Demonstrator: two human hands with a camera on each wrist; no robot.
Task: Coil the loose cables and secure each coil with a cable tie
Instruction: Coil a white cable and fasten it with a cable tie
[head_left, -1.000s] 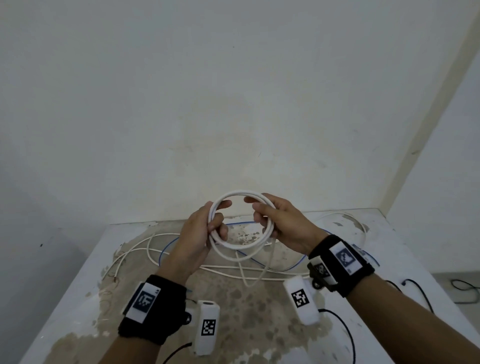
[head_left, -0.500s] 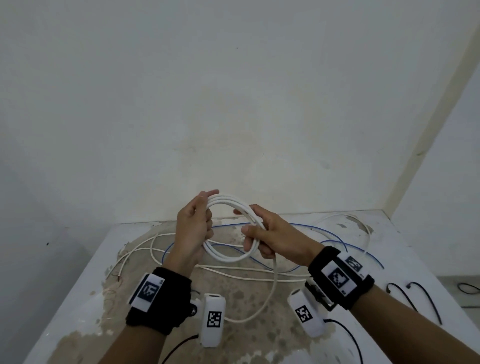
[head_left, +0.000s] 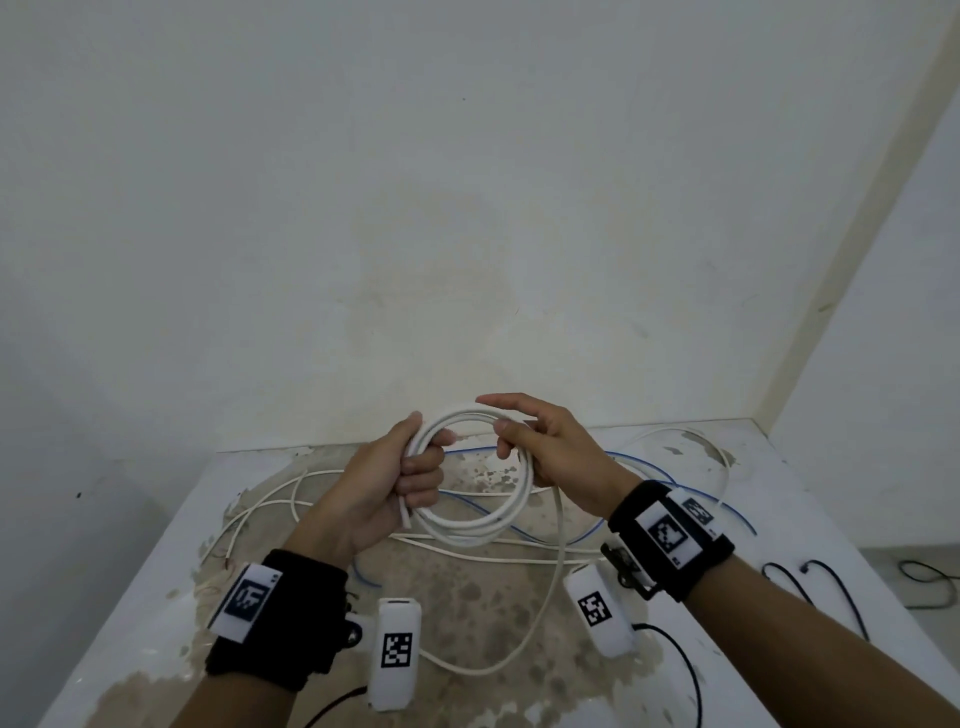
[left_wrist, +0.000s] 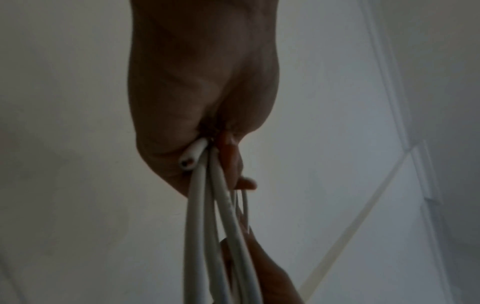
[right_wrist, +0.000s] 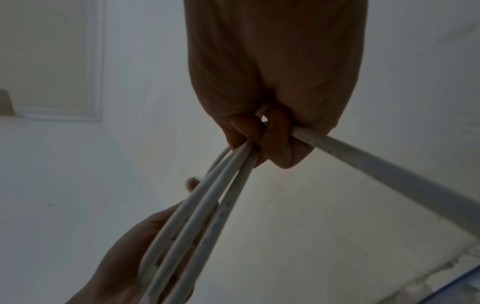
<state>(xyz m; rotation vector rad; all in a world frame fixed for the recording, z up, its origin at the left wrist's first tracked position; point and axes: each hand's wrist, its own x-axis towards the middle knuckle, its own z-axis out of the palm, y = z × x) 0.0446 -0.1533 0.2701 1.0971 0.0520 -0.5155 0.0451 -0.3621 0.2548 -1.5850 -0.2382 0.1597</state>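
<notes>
I see a plain off-white wall (head_left: 467, 208) with a faint yellowish stain, meeting a second wall (head_left: 893, 312) at a corner on my right. Below stands a white table (head_left: 135, 623), its paint worn and blotchy brown. Light is soft

Two hands: a left hand (head_left: 387, 486) and a right hand (head_left: 550, 449). One white cable coil (head_left: 470, 527) of roughly three loops. One blue cable (head_left: 644, 467) on one stained table (head_left: 779, 525). Two black wristbands. Two white tagged wrist cameras.
</notes>
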